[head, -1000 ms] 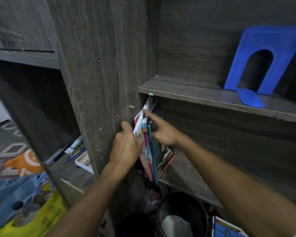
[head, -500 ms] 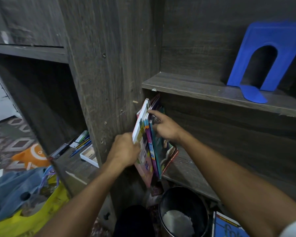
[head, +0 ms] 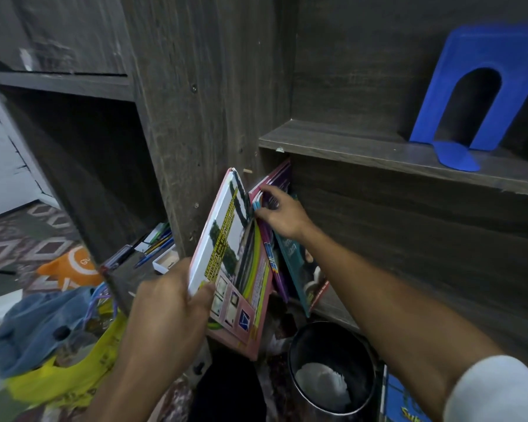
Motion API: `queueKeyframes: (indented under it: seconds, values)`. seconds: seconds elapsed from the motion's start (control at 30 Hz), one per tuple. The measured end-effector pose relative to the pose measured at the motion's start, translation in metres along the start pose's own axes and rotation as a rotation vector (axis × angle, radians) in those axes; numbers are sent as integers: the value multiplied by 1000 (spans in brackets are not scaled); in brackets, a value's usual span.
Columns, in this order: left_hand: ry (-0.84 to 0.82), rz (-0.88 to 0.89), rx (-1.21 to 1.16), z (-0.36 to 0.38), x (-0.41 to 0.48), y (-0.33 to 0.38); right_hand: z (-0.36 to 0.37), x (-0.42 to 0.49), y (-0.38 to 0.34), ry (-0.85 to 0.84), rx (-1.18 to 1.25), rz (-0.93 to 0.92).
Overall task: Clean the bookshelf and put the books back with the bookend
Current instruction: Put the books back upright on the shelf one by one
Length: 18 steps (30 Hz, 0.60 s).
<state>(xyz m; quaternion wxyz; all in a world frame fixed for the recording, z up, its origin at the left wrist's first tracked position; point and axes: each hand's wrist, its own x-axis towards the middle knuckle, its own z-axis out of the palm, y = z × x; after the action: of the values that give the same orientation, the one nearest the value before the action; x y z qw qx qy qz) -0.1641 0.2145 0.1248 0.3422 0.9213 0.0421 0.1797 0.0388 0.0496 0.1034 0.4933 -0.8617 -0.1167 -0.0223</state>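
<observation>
My left hand grips a pink-edged book by its lower left side and holds it tilted out in front of the lower shelf. Several other books still lean against the dark wooden upright on the lower shelf. My right hand curls its fingers over the top edges of those books. A blue bookend stands upright on the upper shelf, far to the right of both hands.
A black bin with white paper stands on the floor below the books. A blue book lies beside it. Pens and a small white box sit in the left compartment. A yellow bag and blue cloth lie lower left.
My left hand has pulled the pink-edged book out of the row and tilted it toward me. My right hand has stayed on the tops of the other books.
</observation>
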Motion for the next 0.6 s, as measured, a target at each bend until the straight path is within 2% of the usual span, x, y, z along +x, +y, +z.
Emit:
queueKeyframes:
  seconds: [0.27, 0.6]
  values:
    - [45, 9, -9, -9, -18, 1, 8, 0, -3, 79, 32, -19]
    - [14, 48, 29, -4, -21, -4, 16, 9, -14, 109, -182, -53]
